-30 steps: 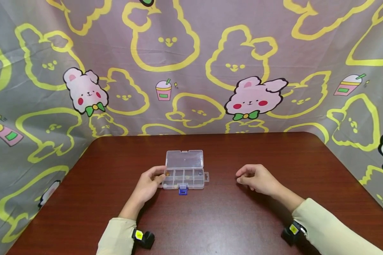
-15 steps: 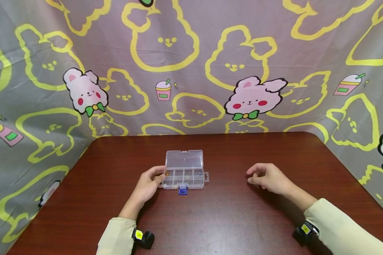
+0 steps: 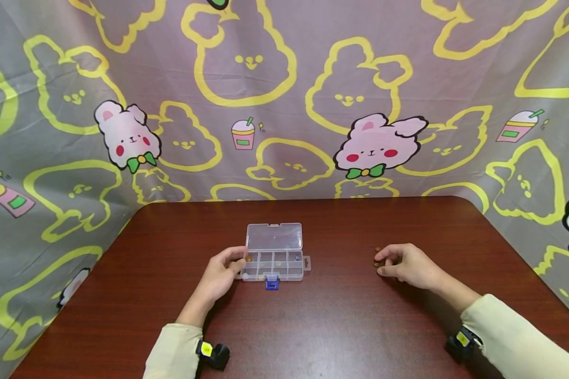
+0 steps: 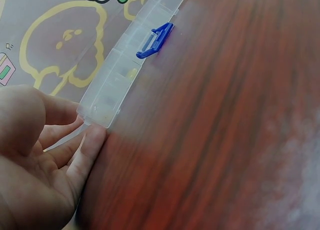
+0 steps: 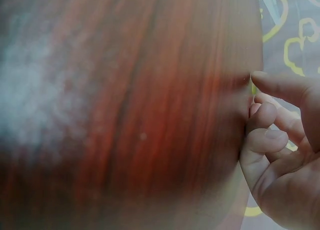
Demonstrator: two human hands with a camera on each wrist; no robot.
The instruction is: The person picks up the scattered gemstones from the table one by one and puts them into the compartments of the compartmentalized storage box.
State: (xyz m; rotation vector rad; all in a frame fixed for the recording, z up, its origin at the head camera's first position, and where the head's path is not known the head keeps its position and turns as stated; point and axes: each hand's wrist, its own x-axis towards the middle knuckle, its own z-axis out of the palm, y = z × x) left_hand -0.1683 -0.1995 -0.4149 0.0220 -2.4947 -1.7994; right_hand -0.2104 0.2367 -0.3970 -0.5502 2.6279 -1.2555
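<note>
In the head view, a clear plastic compartment box (image 3: 274, 266) lies on the table with its lid (image 3: 274, 236) raised at the back and a blue latch (image 3: 272, 283) at the front. My left hand (image 3: 222, 272) grips its left end, thumb in front and fingers behind; the left wrist view shows this close up. Small brown bead-like pieces (image 3: 378, 249) lie on the table to the right. My right hand (image 3: 404, 266) is right at them, thumb and index finger apart around one brown piece (image 3: 376, 265), the other fingers loosely curled. These pieces do not show in the right wrist view.
Inside the box are several tiny pieces, among them an orange one (image 3: 249, 258) and a bluish one (image 3: 297, 258). A hanging tab (image 3: 306, 263) sticks out at its right end. A patterned cloth (image 3: 284, 105) hangs behind the dark wood table (image 3: 313, 326).
My right hand has moved to the right, away from the box, and the brown pieces now show at its fingertips. My left hand and the box have stayed in place.
</note>
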